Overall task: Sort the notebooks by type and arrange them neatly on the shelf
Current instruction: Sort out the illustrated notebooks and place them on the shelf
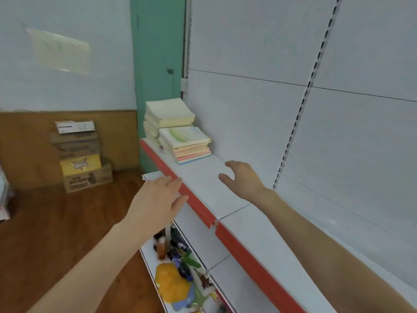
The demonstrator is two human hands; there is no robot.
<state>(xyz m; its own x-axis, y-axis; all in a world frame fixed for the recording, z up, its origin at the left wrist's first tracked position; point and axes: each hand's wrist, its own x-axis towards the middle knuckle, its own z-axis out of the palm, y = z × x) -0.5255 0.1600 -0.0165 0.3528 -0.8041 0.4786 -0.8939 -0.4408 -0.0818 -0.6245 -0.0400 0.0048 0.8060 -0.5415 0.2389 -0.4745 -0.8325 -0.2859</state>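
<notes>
Two stacks of notebooks at upper centre of the frame, on the far end of a white shelf point(203, 177) with a red front edge: a taller cream stack point(168, 116) behind and a shorter stack with coloured spines point(186, 143) just in front, touching it. Left hand point(155, 199), at centre, fingers spread and grasping nothing, over the red edge. Right hand point(242, 180), right of centre, likewise released and empty, above the bare shelf surface, near the shorter stack but apart from it.

Retail shop interior: a white gondola shelf point(203, 177) with red price-strip edging and a slotted upright carries stacked notebooks point(180, 134) at its far end, packaged goods point(178, 263) below it, cardboard cartons point(83, 163) left of it.
</notes>
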